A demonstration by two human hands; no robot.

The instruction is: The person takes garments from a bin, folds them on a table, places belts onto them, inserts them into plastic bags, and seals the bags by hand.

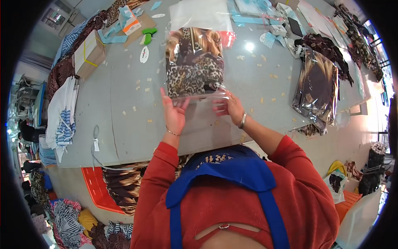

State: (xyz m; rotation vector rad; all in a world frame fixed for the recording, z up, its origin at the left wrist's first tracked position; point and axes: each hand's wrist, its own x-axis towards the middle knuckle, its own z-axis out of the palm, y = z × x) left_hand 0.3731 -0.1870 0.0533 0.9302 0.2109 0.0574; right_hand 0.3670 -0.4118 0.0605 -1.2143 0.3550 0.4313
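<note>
A folded leopard-print garment (195, 66) lies flat on the table inside a clear plastic bag (199, 98), whose near edge faces me. At the bag's left near corner, my left hand (175, 115) has its fingers closed on the plastic edge. My right hand (233, 108) grips the same edge near the right corner, fingers curled under it. Some right fingers are partly behind the film. More clear and white bags (199, 14) lie just beyond the garment.
On the grey table (132, 91) are a green tag gun (148, 36), a white oval tag (144, 54), a cardboard bundle (89, 54) and scattered small paper bits. At right lie bagged dark garments (317, 83) and a phone (295, 26). A red crate (97, 191) stands below the near edge.
</note>
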